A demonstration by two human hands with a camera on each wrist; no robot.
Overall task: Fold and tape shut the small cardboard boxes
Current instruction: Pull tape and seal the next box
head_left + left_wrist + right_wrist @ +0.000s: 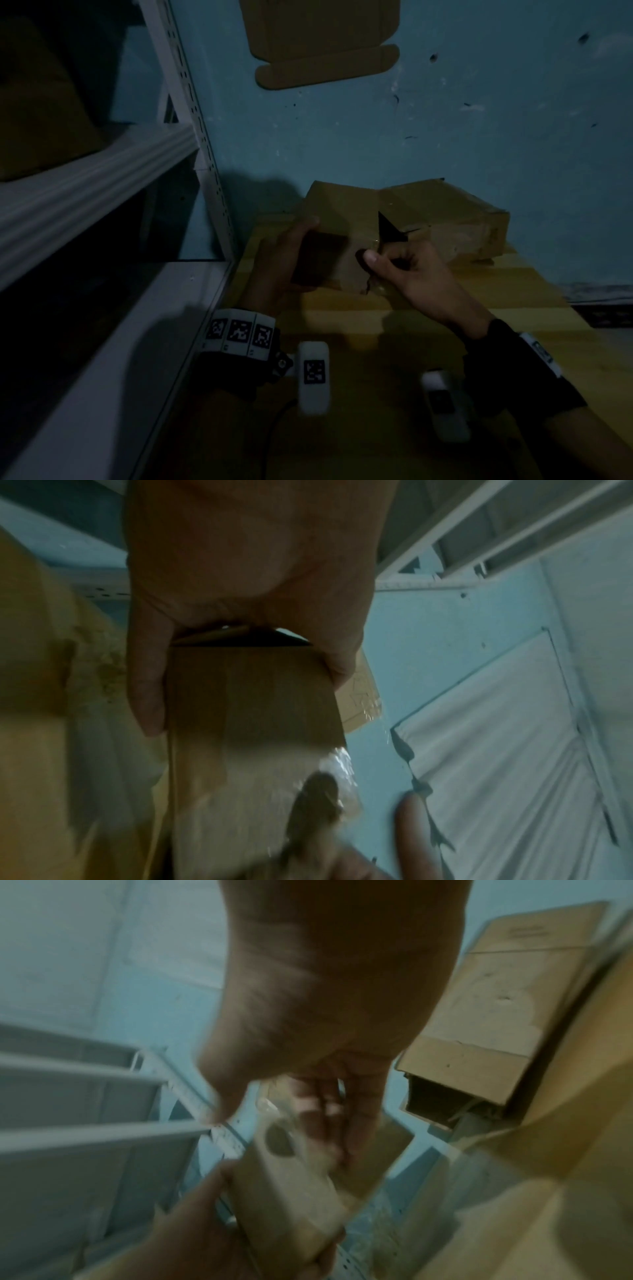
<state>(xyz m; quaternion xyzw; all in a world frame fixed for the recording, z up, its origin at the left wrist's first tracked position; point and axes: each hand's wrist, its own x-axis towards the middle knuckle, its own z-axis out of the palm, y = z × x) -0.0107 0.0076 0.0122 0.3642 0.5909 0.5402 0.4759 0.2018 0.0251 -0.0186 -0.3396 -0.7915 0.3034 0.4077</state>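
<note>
A small brown cardboard box (329, 260) is held above the work surface, in dim light. My left hand (291, 253) grips its left end, thumb on one side and fingers round the other, as the left wrist view shows on the box (253, 696). My right hand (404, 270) is at the right end. Its thumb presses a shiny strip of clear tape (337, 764) onto the cardboard, with fingers curled behind. In the right wrist view the tape (274, 1110) runs from my fingers down onto the box (281, 1191). A dark pointed shape (388, 229) sticks up above my right thumb; what it is cannot be told.
A larger worn cardboard box (445, 212) lies behind the hands against the blue wall. The surface below is yellowish cardboard (342, 308). A white metal shelf rack (102, 178) stands close on the left. A flat cardboard cut-out (322, 41) hangs on the wall above.
</note>
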